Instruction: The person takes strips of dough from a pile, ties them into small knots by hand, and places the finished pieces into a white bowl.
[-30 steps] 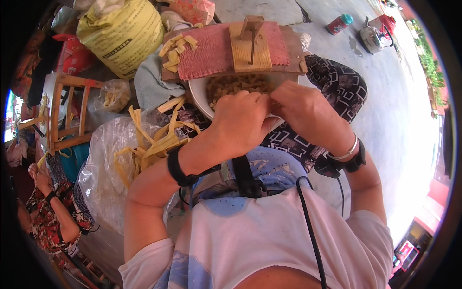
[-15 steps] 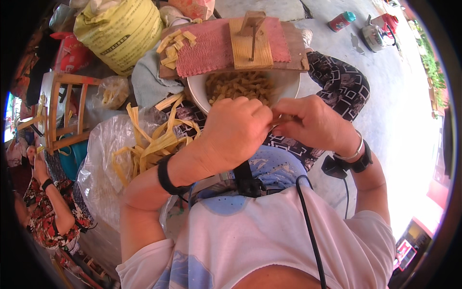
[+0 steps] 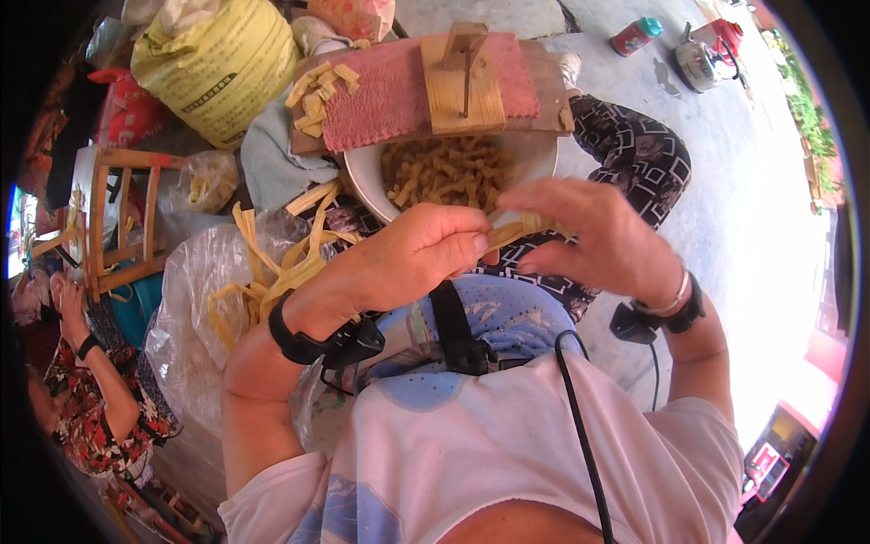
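My left hand (image 3: 408, 254) is closed in a pinch on one end of a flat, pliable yellow strip (image 3: 510, 233). The strip stretches rightward toward my right hand (image 3: 598, 231), whose thumb and fingers are spread apart and a little blurred. Just beyond both hands stands a white basin (image 3: 360, 186) holding many short tan knotted or twisted pieces (image 3: 444, 172). More long yellow strips (image 3: 294, 272) lie on a clear plastic bag (image 3: 195, 299) beside my left forearm.
Across the basin's far side lies a board (image 3: 551, 91) with a pink cloth (image 3: 376, 95), a wooden block (image 3: 464, 91) with an upright piece, and short cut pieces (image 3: 313, 104). A yellow sack (image 3: 217, 72), a wooden chair frame (image 3: 136, 254), a kettle (image 3: 700, 65) and another person's arm (image 3: 109, 390) surround this.
My right hand has opened and drawn back from my left, uncovering the yellow strip. My left hand has shifted slightly left and down, turning at the wrist.
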`<action>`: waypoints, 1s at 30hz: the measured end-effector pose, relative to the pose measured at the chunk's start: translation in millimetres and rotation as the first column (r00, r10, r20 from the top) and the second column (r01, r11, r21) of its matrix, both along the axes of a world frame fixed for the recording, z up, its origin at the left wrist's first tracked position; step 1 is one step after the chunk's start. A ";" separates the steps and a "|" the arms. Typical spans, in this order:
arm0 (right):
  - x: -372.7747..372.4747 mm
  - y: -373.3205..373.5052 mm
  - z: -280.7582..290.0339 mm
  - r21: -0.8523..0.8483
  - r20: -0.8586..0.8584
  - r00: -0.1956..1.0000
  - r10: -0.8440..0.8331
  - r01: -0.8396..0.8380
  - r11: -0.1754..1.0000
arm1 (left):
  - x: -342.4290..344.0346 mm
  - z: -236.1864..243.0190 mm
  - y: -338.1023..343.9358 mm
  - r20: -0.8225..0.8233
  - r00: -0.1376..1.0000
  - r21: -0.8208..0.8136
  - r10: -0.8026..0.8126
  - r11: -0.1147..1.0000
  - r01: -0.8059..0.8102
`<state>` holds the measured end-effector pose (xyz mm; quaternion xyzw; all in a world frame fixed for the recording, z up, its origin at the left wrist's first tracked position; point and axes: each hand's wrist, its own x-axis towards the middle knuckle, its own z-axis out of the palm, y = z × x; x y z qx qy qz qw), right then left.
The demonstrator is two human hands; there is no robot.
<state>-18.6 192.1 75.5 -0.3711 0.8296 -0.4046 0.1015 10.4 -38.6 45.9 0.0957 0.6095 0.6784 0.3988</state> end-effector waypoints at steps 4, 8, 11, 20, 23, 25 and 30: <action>1.7 -7.2 -4.5 0.169 -0.112 0.985 0.134 -0.114 0.979 | -4.5 6.9 0.0 -0.568 0.800 -0.349 -0.193 0.937 -0.022; 8.3 5.4 6.4 0.194 -0.069 0.969 0.236 -0.219 0.956 | 10.2 15.3 -8.2 -0.769 0.567 -0.393 -0.296 0.918 -0.053; 7.1 2.8 6.3 0.178 -0.051 0.988 0.147 -0.136 0.975 | 8.6 17.1 -12.7 -0.788 0.551 -0.405 -0.273 0.905 -0.130; -73.0 -28.1 -68.0 -0.077 0.263 0.862 -0.433 0.466 0.881 | -97.2 -44.8 -7.1 -0.842 0.540 -0.294 0.015 0.825 -0.482; -90.7 -30.0 -82.1 -0.125 0.329 0.826 -0.457 0.518 0.846 | -114.9 -56.7 -6.4 -0.838 0.544 -0.305 0.028 0.803 -0.512; -98.6 -28.0 -90.2 -0.083 0.255 0.853 -0.455 0.488 0.869 | -120.8 -61.8 -4.8 -0.836 0.549 -0.317 0.023 0.797 -0.515; -101.9 -30.3 -98.2 -0.030 0.095 0.880 -0.465 0.469 0.883 | -123.1 -69.5 -2.9 -0.812 0.583 -0.373 -0.022 0.789 -0.489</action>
